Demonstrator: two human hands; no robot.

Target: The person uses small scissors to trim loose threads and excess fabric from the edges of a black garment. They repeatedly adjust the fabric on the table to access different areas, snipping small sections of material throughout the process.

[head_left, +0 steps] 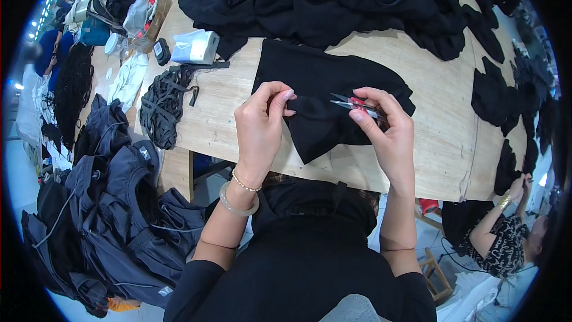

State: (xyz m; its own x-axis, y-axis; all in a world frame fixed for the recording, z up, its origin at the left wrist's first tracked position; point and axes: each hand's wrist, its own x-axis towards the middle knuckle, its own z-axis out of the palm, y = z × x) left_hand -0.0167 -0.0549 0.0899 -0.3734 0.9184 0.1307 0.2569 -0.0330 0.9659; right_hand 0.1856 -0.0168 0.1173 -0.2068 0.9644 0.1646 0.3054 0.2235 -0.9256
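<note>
My right hand (387,119) is closed round a pair of thread snips (358,105) with red on the handles. The two pointed blades are apart and face left, toward my other hand. My left hand (265,116) is pinched, thumb against forefinger; whatever sits between the fingertips is too small and dark to make out. Both hands are over a black fabric piece (339,71), which lies on the pale wooden table (387,170) with one pointed corner toward me.
A big heap of black cloth (333,0) covers the far side. On the left lie a bundle of dark straps (164,104), a white box (196,48) and piled dark garments (119,203). Black cut pieces (494,92) lie at right, near another person's hands (519,186).
</note>
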